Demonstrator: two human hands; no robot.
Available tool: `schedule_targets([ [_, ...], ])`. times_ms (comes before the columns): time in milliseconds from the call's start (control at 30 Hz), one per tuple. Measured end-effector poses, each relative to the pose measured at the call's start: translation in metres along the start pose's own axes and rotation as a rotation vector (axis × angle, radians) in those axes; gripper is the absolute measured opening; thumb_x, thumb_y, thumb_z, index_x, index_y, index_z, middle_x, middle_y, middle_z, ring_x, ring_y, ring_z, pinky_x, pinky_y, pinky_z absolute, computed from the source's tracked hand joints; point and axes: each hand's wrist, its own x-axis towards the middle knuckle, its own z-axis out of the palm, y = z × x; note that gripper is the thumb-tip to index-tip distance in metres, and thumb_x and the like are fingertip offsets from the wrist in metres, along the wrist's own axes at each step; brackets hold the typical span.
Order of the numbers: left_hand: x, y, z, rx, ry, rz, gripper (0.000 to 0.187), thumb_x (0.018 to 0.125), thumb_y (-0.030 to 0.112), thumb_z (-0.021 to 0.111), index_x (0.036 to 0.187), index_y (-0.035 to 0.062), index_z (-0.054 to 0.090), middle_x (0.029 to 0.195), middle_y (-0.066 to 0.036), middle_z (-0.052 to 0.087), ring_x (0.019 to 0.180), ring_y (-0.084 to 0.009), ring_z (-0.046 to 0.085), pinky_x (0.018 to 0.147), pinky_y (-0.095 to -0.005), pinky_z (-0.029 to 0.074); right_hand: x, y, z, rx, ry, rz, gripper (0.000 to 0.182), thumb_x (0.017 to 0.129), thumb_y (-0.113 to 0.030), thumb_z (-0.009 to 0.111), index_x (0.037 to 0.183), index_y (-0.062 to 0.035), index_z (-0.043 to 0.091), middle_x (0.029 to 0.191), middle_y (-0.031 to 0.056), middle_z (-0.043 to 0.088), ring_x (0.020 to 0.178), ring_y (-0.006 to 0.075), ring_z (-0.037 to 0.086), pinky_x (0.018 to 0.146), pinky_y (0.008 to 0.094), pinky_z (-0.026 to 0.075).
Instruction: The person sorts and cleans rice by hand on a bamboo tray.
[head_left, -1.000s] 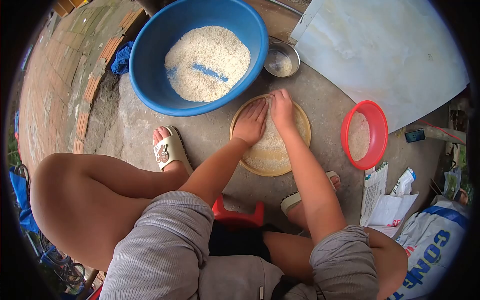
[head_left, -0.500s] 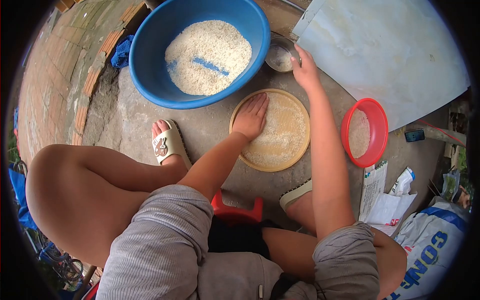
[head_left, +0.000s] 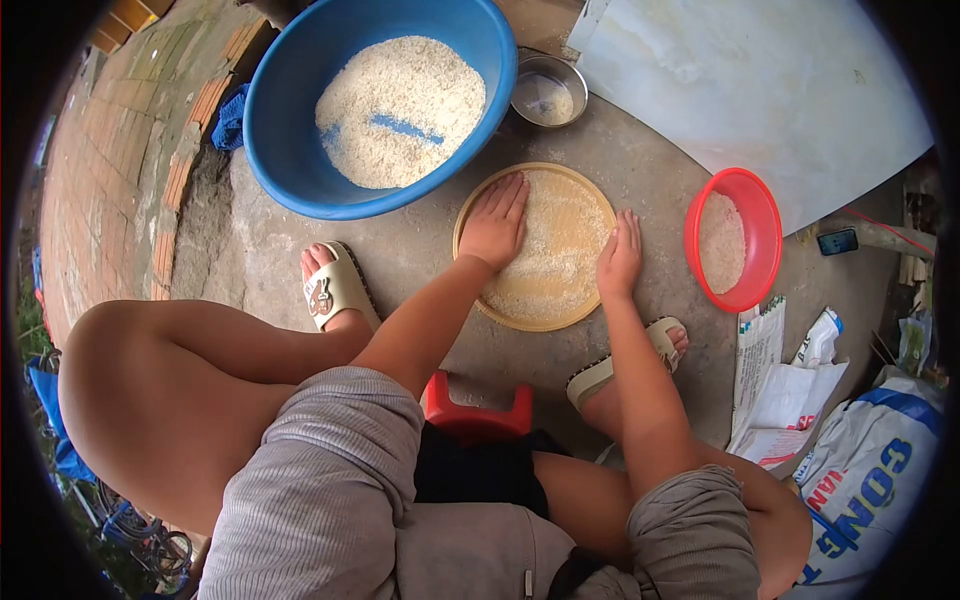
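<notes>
A round, shallow tan tray [head_left: 535, 322] lies on the ground between my feet, with pale grains that look like rice [head_left: 560, 240] scattered over it. My left hand [head_left: 495, 222] rests flat on its left part, fingers stretched out. At the tray's right rim is my right hand [head_left: 620, 255], its fingers extended and nothing held in them. Beyond the tray stands a small metal bowl [head_left: 548, 92] with some grains in it. A large blue basin [head_left: 268, 120] at the upper left holds a broad heap of the same pale grains.
To the right stands a red bowl [head_left: 765, 235] with grains inside. A pale metal sheet [head_left: 750, 90] covers the upper right, and a phone [head_left: 837, 241] lies below it. Bags [head_left: 870, 470] sit at the lower right; a red stool [head_left: 480, 400] is beneath me.
My right hand has let go of the metal bowl's rim and come down to the tray's right edge. My left hand stays on the tray. The view has shifted slightly.
</notes>
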Motion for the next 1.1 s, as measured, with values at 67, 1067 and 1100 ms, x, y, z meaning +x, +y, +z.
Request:
schedule_targets([
  [67, 0.001, 0.001, 0.000, 0.005, -0.008, 0.008, 0.051, 0.087, 0.019, 0.045, 0.134, 0.0024, 0.036, 0.140, -0.013, 0.036, 0.130, -0.0266, 0.033, 0.110, -0.0395, 0.024, -0.010, 0.000, 0.001, 0.070, 0.015, 0.081, 0.033, 0.091, -0.011, 0.040, 0.119, 0.0026, 0.052, 0.130, 0.0202, 0.048, 0.125, 0.0361, 0.040, 0.104, 0.0417, 0.032],
  [1067, 0.002, 0.064, 0.019, -0.192, -0.351, 0.475, 0.022, 0.076, 0.009, 0.055, 0.097, 0.0055, 0.064, 0.098, -0.006, 0.061, 0.094, -0.0230, 0.058, 0.078, -0.0327, 0.050, -0.008, 0.006, 0.001, 0.051, 0.083, 0.078, 0.028, 0.090, -0.015, 0.043, 0.109, -0.0021, 0.059, 0.124, 0.0152, 0.054, 0.120, 0.0330, 0.045, 0.101, 0.0410, 0.035],
  [1100, 0.004, 0.060, 0.017, -0.230, -0.357, 0.420, 0.021, 0.075, 0.007, 0.057, 0.094, 0.0061, 0.065, 0.095, -0.007, 0.062, 0.091, -0.0236, 0.059, 0.078, -0.0333, 0.050, -0.007, 0.005, 0.001, 0.056, 0.094, 0.071, 0.028, 0.090, -0.015, 0.043, 0.109, -0.0021, 0.059, 0.124, 0.0152, 0.054, 0.120, 0.0330, 0.045, 0.101, 0.0410, 0.035],
])
